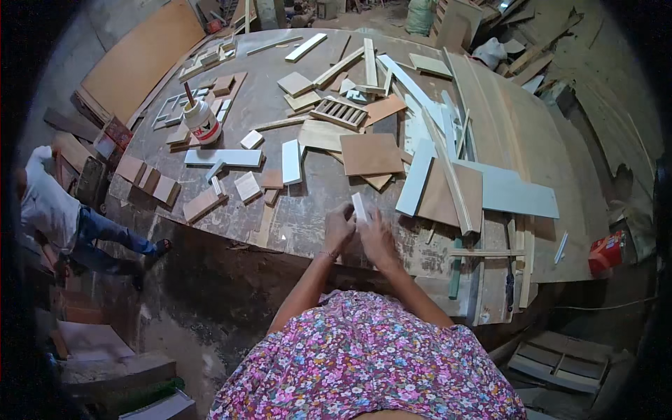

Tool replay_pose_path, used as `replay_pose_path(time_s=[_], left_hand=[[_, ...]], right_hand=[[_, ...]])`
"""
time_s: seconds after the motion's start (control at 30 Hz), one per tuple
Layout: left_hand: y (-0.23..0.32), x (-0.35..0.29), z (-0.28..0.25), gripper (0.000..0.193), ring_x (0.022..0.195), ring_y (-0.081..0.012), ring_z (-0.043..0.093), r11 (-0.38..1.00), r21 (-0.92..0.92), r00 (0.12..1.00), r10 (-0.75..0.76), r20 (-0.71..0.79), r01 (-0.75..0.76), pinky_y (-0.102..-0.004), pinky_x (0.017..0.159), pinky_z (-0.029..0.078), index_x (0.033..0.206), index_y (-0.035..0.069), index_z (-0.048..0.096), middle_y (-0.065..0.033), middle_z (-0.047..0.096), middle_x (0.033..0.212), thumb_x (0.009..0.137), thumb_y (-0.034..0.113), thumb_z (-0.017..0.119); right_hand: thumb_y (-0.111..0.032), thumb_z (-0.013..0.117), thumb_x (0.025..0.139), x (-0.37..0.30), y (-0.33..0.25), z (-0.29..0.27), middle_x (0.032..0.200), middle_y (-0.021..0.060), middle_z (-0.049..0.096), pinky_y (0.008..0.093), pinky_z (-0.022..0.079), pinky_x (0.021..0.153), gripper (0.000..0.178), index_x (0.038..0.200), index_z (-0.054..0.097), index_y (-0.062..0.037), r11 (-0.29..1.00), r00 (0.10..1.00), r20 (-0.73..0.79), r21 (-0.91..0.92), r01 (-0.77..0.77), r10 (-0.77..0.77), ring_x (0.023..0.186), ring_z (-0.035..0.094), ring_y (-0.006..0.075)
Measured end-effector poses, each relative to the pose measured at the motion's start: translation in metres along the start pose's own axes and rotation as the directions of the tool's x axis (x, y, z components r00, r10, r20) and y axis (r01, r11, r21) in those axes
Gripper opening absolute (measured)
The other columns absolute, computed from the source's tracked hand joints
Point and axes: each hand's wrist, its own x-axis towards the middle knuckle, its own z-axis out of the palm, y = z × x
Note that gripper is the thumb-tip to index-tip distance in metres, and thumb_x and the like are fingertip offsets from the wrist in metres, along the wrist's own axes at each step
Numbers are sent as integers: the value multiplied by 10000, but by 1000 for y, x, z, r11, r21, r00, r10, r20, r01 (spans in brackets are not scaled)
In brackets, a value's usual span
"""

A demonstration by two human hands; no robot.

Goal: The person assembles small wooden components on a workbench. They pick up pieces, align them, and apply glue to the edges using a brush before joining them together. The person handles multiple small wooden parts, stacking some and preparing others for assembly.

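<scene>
At the table's near edge I hold a small white wooden strip (360, 207), tilted upward between my two hands. My right hand (378, 241) is closed round its lower part. My left hand (339, 229) is closed too, its fingertips against the strip's left side, though the contact is partly hidden. Just beyond lie a square brown board (372, 154) and a white-faced block (292, 162). A white glue bottle (201, 123) with a brown stick in its mouth stands to the left, near a long white piece (223, 158).
Loose wood pieces cover the worktable (280, 231), including a small slatted frame (338, 112) and a white panel (511, 190) at right. A red box (606, 253) sits at the far right. On the left, another person (63, 210) is beside the table.
</scene>
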Motion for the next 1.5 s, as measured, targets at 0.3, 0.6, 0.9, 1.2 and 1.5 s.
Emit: replay_pose_path(time_s=[0.3, 0.6, 0.9, 1.2, 1.5], left_hand=[[-1, 2, -4, 272, 812, -298, 639, 971, -167, 985, 172, 6, -169, -350, 716, 504, 986, -30, 591, -207, 632, 883, 718, -3, 622], [-35, 30, -30, 252, 750, -306, 631, 982, -144, 991, 126, 40, -120, -363, 670, 492, 929, 0, 606, -201, 628, 821, 678, 6, 591], [-22, 65, -99, 276, 776, -338, 618, 962, 55, 962, 263, 74, -268, -364, 678, 493, 928, -14, 590, -209, 619, 819, 652, -15, 586], [-24, 78, -108, 214, 759, -300, 637, 973, -40, 959, 230, 164, -226, -360, 659, 496, 899, -20, 602, -198, 626, 810, 695, 17, 657], [-40, 90, -102, 228, 801, -275, 646, 968, -59, 910, 248, 333, -242, -324, 689, 503, 932, -10, 612, -187, 639, 858, 717, 45, 663]], right_hand=[[-349, 462, 860, 49, -8, 0, 1108, 270, 521, 499, 396, 844, 495, 1245, 380, -50, 984, 999, -49, 176, 23, -15, 967, 480, 488], [-318, 470, 839, 30, -26, 38, 983, 370, 480, 539, 417, 722, 412, 1181, 424, -95, 986, 957, -251, 42, 164, -148, 829, 514, 508], [-325, 453, 867, 36, -76, 73, 1085, 291, 507, 526, 401, 798, 440, 1213, 392, -61, 983, 938, -302, -116, 139, -168, 920, 500, 492], [-339, 432, 875, 71, -97, 69, 982, 283, 580, 472, 433, 791, 430, 1194, 402, -52, 980, 959, -260, 187, -62, 110, 953, 545, 435], [-277, 465, 869, 75, -87, 80, 892, 266, 566, 449, 425, 712, 431, 1189, 376, -3, 937, 916, -380, 349, 10, 132, 802, 559, 406]])
